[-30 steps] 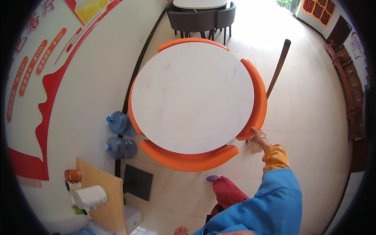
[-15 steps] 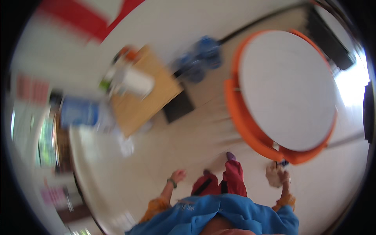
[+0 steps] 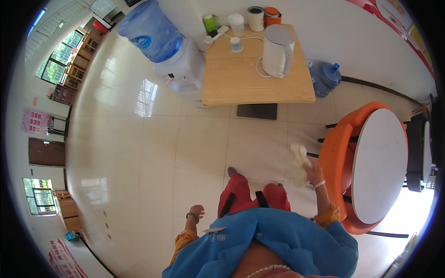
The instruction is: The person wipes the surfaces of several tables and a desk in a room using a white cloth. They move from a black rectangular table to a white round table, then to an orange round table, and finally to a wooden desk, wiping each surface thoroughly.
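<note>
My right hand (image 3: 315, 174) is closed around a pale, crumpled cloth (image 3: 299, 157), which hangs out past the fingers and is partly blurred. It is in front of my body on the right, just left of an orange chair (image 3: 334, 155). My left hand (image 3: 197, 211) hangs low on the left over the tiled floor, its fingers loosely bent and apart, with nothing in it. A green bangle is on the left wrist, and a pale bracelet on the right.
A wooden table (image 3: 241, 92) stands ahead, bearing a white kettle (image 3: 277, 53), cups and canisters. Left of it is a water dispenser (image 3: 185, 69) with a blue bottle (image 3: 153, 32). More blue bottles (image 3: 329, 76) stand on its right. A round white table (image 3: 380, 167) is at the right.
My view has swung left: the wooden table is now straight ahead and the round table has shifted to the right edge. The cloth has risen forward with my right hand.
</note>
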The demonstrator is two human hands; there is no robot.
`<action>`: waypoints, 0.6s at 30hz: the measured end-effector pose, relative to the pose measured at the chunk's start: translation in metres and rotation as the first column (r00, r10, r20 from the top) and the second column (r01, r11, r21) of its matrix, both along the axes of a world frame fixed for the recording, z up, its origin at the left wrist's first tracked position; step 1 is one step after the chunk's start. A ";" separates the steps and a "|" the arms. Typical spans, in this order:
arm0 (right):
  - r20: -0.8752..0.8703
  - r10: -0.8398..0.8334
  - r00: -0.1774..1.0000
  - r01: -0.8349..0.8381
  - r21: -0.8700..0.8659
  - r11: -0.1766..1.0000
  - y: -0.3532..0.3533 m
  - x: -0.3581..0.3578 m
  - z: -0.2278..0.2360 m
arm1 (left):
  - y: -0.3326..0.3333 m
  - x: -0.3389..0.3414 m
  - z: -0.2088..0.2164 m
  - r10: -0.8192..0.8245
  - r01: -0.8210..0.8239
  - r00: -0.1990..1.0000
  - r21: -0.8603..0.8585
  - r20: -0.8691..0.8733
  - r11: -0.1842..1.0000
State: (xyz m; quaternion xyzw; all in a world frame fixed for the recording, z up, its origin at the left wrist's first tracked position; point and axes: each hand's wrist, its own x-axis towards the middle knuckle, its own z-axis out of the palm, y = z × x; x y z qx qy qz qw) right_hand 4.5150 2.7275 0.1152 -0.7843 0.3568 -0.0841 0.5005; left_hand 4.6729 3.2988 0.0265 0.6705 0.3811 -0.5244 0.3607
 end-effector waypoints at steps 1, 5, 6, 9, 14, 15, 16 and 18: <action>-0.006 -0.043 0.999 0.043 -0.024 0.999 0.001 0.046 0.034 | 0.000 0.023 -0.007 0.057 -0.056 0.998 -0.024 0.030 0.998; 0.326 0.002 0.945 0.019 -0.062 0.998 0.016 0.197 0.080 | 0.011 0.138 -0.048 0.079 -0.021 0.963 -0.220 0.257 0.975; 0.411 0.083 0.908 -0.027 -0.139 0.990 0.025 0.234 0.101 | 0.004 0.167 -0.053 0.080 0.002 0.954 -0.274 0.288 0.962; 0.421 0.312 0.852 -0.115 -0.431 0.895 0.037 0.317 0.120 | -0.057 0.255 -0.037 0.147 0.002 0.923 -0.386 0.356 0.922; -0.241 0.449 0.860 -0.491 -0.629 0.603 0.074 0.421 0.074 | -0.181 0.379 0.000 0.163 0.079 0.826 -0.397 0.539 0.915; -0.376 0.427 0.822 -0.569 -0.569 0.594 0.080 0.436 0.061 | -0.201 0.394 0.004 0.201 0.068 0.830 -0.453 0.520 0.889; -0.423 0.432 0.796 -0.605 -0.548 0.578 0.080 0.451 0.042 | -0.220 0.406 0.006 0.235 0.060 0.837 -0.509 0.494 0.859; -0.503 0.435 0.747 -0.662 -0.507 0.551 0.073 0.482 0.008 | -0.266 0.426 0.019 0.146 0.038 0.931 -0.487 0.336 0.872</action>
